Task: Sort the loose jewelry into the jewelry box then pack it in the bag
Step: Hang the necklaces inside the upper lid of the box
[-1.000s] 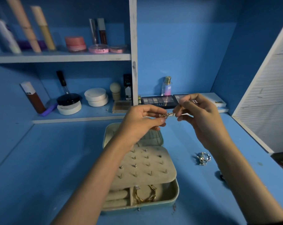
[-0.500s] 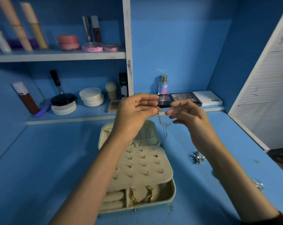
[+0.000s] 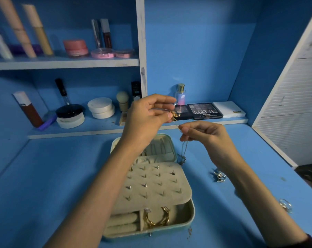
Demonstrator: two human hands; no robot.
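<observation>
An open pale green jewelry box lies on the blue desk, its beige earring panel studded with several earrings and a gold bracelet in the front compartment. Above the box, my left hand pinches the gold pendant of a thin necklace. My right hand pinches the chain lower down; the chain hangs to the desk beside the box lid. A silver ring cluster and another ring lie loose on the desk at right. No bag is in view.
Shelves behind hold cosmetics: eyeshadow palettes, a perfume bottle, white powder jars, tubes and pink compacts. A white louvred panel stands at the right. A small chain piece lies by the box's front right corner.
My hands have drawn apart: the right hand slid down and right along the chain while the left keeps the pendant up. The chain now hangs to the desk.
</observation>
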